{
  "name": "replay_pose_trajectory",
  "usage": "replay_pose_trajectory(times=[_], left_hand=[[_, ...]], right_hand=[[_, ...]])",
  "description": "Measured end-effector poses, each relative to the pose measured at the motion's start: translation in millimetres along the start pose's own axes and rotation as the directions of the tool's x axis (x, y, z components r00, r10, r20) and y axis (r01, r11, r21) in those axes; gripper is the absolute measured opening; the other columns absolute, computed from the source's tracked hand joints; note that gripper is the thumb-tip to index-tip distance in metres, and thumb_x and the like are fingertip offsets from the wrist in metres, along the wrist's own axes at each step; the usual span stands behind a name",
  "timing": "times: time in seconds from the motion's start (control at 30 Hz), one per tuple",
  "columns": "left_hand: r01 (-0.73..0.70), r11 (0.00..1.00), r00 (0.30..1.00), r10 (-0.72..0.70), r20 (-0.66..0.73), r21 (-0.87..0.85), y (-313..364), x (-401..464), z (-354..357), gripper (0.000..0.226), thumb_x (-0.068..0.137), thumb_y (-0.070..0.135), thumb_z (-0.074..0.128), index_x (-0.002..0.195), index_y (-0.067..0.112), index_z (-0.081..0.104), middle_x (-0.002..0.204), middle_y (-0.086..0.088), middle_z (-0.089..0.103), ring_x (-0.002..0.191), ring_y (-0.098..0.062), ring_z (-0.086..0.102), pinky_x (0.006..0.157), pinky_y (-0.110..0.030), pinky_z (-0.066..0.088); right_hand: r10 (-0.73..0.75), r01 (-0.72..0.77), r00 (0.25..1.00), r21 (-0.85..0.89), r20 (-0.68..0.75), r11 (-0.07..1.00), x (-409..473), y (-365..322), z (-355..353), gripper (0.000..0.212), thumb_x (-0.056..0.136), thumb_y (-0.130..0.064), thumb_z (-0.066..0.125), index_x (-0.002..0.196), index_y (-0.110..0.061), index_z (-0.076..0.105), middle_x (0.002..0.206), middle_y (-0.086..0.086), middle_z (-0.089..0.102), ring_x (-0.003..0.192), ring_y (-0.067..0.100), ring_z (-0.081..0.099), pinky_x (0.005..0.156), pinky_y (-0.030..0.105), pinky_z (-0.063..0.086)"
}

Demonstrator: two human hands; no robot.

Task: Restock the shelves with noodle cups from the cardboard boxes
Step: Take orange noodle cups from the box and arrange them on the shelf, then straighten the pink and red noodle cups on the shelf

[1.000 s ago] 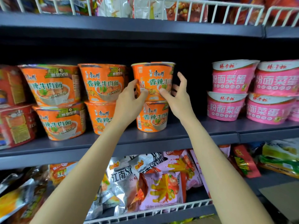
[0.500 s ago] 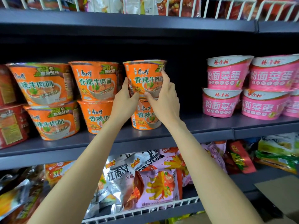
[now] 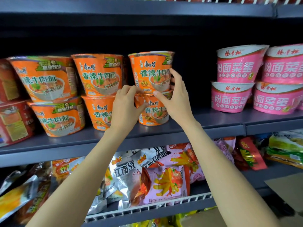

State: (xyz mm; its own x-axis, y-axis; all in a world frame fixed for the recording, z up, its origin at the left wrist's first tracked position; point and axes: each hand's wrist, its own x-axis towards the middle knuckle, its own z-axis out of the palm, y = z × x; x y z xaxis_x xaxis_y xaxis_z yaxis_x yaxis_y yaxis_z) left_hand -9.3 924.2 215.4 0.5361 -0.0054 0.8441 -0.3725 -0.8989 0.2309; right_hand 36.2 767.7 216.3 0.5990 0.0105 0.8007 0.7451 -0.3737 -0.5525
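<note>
As it sits stacked, top orange cup (image 3: 151, 71) between left hand (image 3: 125, 107) and right hand (image 3: 174, 97), both loosely curled.

We see the orange noodle cups (image 3: 151, 71) printed with white characters, a pictured white bowl of red soup and green sprigs. Left of them, the red cups (image 3: 11, 122) carry yellow label panels. Right of the orange cups, the pink cups (image 3: 236, 69) have white lids with red script and white characters on their sides. All stand on a dark grey shelf (image 3: 213, 128). Below the orange cups, a pink snack bag (image 3: 165, 181) shows yellow fries and red tomatoes, beside silver bags (image 3: 124, 174) with black lettering.
</note>
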Motion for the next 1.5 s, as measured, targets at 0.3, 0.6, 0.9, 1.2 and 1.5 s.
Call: replay_pose_trajectory(times=[0.3,0.6,0.9,1.2,1.5], left_hand=[[-0.109,0.994,0.994,0.109,-0.018,-0.003,-12.8,4.3,5.9,0.034,0.078,0.026,0.074,0.106,0.012,0.061,0.105,-0.006,0.057,0.098,-0.025,0.052,0.077,-0.023,0.035],[-0.452,0.889,0.890,0.444,0.107,0.073,-15.1,23.0,-14.2,0.026,0.090,0.031,0.048,0.107,0.015,0.062,0.101,-0.001,0.061,0.088,-0.020,0.055,0.061,-0.036,0.048],[-0.388,0.920,0.914,0.392,0.100,-0.063,28.3,59.4,-66.9,0.019,0.089,0.029,0.056,0.088,0.018,0.072,0.064,0.007,0.063,0.059,-0.012,0.059,0.048,-0.020,0.029],[0.257,0.903,0.746,0.040,0.665,-0.344,102.0,58.5,-81.6,0.037,0.079,0.037,0.045,0.104,0.020,0.065,0.098,0.011,0.066,0.092,-0.008,0.059,0.079,-0.018,0.041],[0.632,0.683,0.642,-0.196,0.741,-0.366,183.4,57.8,16.3,0.032,0.086,0.007,0.064,0.114,0.021,0.055,0.106,0.005,0.061,0.090,-0.001,0.058,0.083,-0.013,0.046]], right_hand=[[0.059,-0.060,0.998,0.040,0.020,0.997,2.1,1.8,-0.4,0.077,0.082,-0.034,0.071,0.145,-0.023,0.029,0.141,0.003,0.043,0.124,0.012,0.047,0.096,0.031,0.047],[-0.325,0.203,0.930,-0.493,-0.175,0.846,-5.4,-10.8,1.7,0.039,0.084,-0.034,0.064,0.117,-0.014,0.062,0.120,0.003,0.059,0.111,0.020,0.054,0.090,0.029,0.041],[-0.306,0.195,0.949,-0.621,-0.076,0.759,-1.3,-63.0,-39.1,0.009,0.087,-0.012,0.067,0.093,-0.009,0.072,0.092,0.003,0.068,0.086,0.024,0.063,0.074,0.035,0.050],[0.286,-0.149,0.955,-0.712,0.076,0.686,-10.1,-112.9,-145.0,0.019,0.082,-0.021,0.066,0.101,-0.016,0.067,0.086,-0.003,0.066,0.081,0.021,0.061,0.063,0.025,0.045],[0.419,-0.286,0.906,-0.644,0.059,0.710,-6.5,-21.5,-256.9,0.031,0.084,-0.023,0.061,0.112,-0.010,0.061,0.098,0.007,0.066,0.089,0.030,0.063,0.066,0.041,0.054]])
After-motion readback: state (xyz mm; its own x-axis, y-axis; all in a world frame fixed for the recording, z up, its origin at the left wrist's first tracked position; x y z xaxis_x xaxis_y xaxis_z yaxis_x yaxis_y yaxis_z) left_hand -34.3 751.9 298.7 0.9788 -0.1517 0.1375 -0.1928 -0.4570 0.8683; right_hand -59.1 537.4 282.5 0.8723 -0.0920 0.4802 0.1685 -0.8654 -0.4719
